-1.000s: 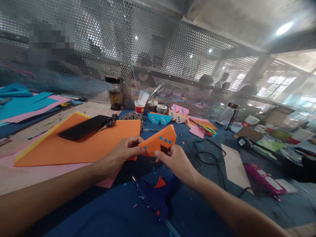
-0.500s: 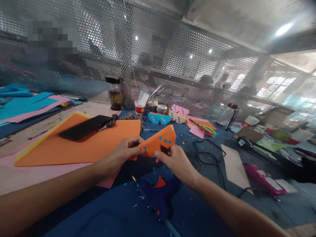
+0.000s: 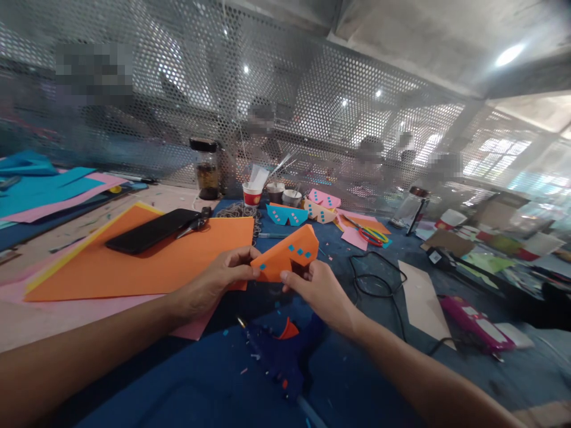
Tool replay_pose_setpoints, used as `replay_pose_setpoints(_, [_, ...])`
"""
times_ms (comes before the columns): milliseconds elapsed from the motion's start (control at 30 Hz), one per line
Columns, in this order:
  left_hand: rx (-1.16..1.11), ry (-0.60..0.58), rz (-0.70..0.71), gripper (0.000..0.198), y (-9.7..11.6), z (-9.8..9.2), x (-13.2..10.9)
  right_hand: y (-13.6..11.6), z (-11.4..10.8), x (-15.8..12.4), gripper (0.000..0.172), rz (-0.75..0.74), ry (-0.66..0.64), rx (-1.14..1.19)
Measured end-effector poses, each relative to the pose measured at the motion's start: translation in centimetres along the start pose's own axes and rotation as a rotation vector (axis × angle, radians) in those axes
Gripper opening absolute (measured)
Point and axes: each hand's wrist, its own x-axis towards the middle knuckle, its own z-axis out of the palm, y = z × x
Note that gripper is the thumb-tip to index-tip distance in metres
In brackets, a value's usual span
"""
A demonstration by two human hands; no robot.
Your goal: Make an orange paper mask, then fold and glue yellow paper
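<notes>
Both of my hands hold one orange paper cut-out [image 3: 285, 257] with small blue squares stuck on it, raised a little above the blue table. My left hand [image 3: 222, 278] pinches its left corner between thumb and fingers. My right hand [image 3: 317, 291] grips its lower right edge, fingers curled under the paper. A blue glue gun [image 3: 280, 353] with an orange trigger lies on the table just below my hands.
A large orange sheet [image 3: 134, 261] lies at left with a black phone [image 3: 154, 229] and scissors on it. Finished blue [image 3: 286, 214] and pink cut-outs, paper cups [image 3: 252, 193], a jar [image 3: 207, 168] and a black cable [image 3: 379, 279] lie beyond. A perforated metal screen [image 3: 312, 119] closes the back.
</notes>
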Motion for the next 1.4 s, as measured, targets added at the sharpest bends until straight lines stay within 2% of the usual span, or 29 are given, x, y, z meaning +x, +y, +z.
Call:
replay_pose_setpoints(500, [-0.001,0.02,-0.002,0.015,-0.37,-0.14,0.18,-0.27,0.06,0.02,0.021,0.006,-0.005,0.042])
replay_pose_setpoints(700, [-0.028,0.029,-0.02,0.019,-0.34,0.09,0.07,-0.55,0.16,-0.13,0.019,0.039,0.004,0.001])
replay_pose_setpoints(1033, [-0.013,0.046,-0.022,0.024,0.3,0.68,-0.12,-0.25,0.28,-0.3,0.017,0.0,0.013,-0.075])
replay_pose_setpoints(1400, [0.027,0.047,-0.012,0.023,-0.03,0.4,-0.03,-0.54,0.39,-0.42,0.017,0.006,0.009,-0.107])
